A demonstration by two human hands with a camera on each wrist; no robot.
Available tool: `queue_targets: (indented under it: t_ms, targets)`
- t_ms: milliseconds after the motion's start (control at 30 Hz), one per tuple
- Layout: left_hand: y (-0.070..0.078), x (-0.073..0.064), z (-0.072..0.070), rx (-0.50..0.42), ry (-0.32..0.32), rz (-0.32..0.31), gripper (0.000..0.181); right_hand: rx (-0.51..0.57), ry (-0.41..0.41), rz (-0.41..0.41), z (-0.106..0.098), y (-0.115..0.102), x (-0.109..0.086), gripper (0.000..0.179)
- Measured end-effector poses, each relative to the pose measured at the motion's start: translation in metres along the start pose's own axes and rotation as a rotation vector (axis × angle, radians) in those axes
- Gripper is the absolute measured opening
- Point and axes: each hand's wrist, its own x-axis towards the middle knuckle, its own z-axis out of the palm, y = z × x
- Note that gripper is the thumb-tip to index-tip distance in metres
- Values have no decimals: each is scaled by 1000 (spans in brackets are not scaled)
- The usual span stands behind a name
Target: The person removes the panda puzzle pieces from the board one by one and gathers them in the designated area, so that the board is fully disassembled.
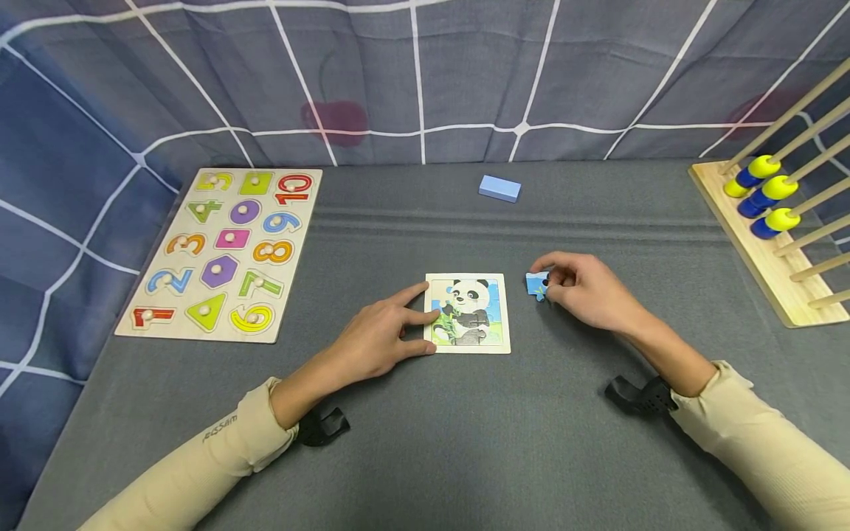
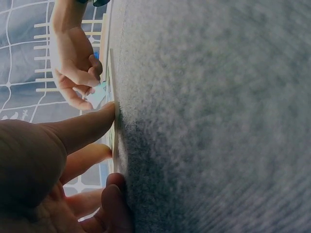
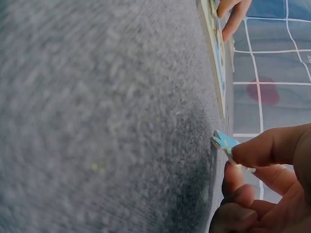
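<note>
A small panda jigsaw puzzle [image 1: 494,310] in a pale square frame lies flat on the grey cloth in the head view. Its upper left part shows a pale patch beside the panda's head. My left hand [image 1: 372,341] rests along the frame's left side, fingers spread and fairly straight, with the index finger by the upper left corner and the thumb near the lower left one. Right of the frame, my right hand [image 1: 591,289] pinches a blue puzzle piece [image 1: 536,285] between thumb and fingers. In the right wrist view this puzzle piece [image 3: 224,141] tilts close over the cloth.
A wooden number-and-shape peg board [image 1: 219,254] lies at the left. Behind the puzzle is a light blue block [image 1: 500,188]. At the right stands a wooden bead rack [image 1: 777,251] with blue and yellow beads on its rods. A checked curtain [image 1: 398,81] hangs along the back.
</note>
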Motion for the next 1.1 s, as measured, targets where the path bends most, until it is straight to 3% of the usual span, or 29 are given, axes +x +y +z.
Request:
queue_targets:
  t_ms: [367,1100]
  targets:
    - [1,0,0,1,1,-12,50,-192,-10,14,1,3,0,36]
    - [0,1,1,-8,9,-3,50,-208,-25,-50,-1,5,-2,33]
